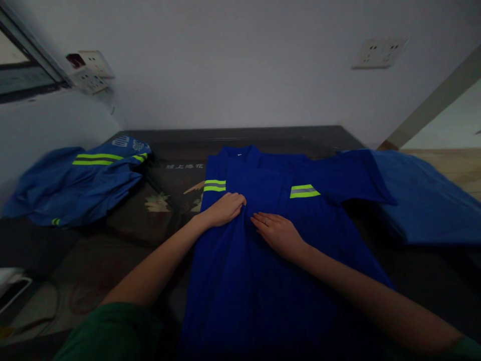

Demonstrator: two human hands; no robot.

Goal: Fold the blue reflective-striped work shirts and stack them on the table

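A dark blue work jacket [285, 281] with yellow-green and grey reflective strips lies spread before me, collar at the far end. Its left side, as I see it, is folded in; a short sleeve reaches out to the right. With fingers curled, my left hand [227, 208] pinches the cloth at chest height, raising a crease that runs down toward me. Just right of it, my right hand [280, 233] rests on the jacket front, fingers stretched out and a ring on one of them. A small gap separates the two hands.
On the dark table [128, 240] at left lies a crumpled blue garment [90, 175] with reflective strips. Folded blue cloth [432, 195] lies at right. A white device [15, 286] with a cable sits near left. Behind the table stands a wall with sockets [380, 53].
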